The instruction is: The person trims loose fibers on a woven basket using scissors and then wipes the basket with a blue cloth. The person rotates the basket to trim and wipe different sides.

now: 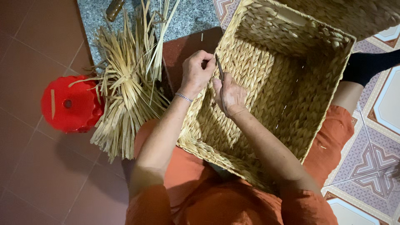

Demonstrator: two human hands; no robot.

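Woven straw-coloured basket [266, 96]: rectangular, deep, braided walls, resting on the person's lap with its open mouth tilted up toward the camera. Near-left wall rim runs from lower left to upper right; both hands meet on that rim.

Left hand [196, 73]: outside the basket wall, at the rim's upper stretch. Fingers curled in close, pinching at the rim edge where a thin dark tool passes; what exactly lies between the fingertips is too small to tell. A thin bracelet [183, 97] sits on the wrist.

Right hand [230, 96]: inside the basket, just across the rim from the left hand, the two almost touching. Fingers closed narrowly round a slim dark tool [219, 68], likely an awl or needle.

Key relation: the tool's long axis stands nearly upright in the view, slightly slanted, its tip pointing away from the person and lying against the rim between the two hands. The rim is directly at the fingertips of both hands; the left is on its outer side, the right on its inner side. The right hand carries the tool, the left steadies the weave.

Surroundings: bundle of loose dried straw strips [125, 96] fanned out to the left of the left forearm, well within reach; red plastic stool [71, 104] just beyond the bundle, touching its edge; patterned tile floor [375, 162] to the right.
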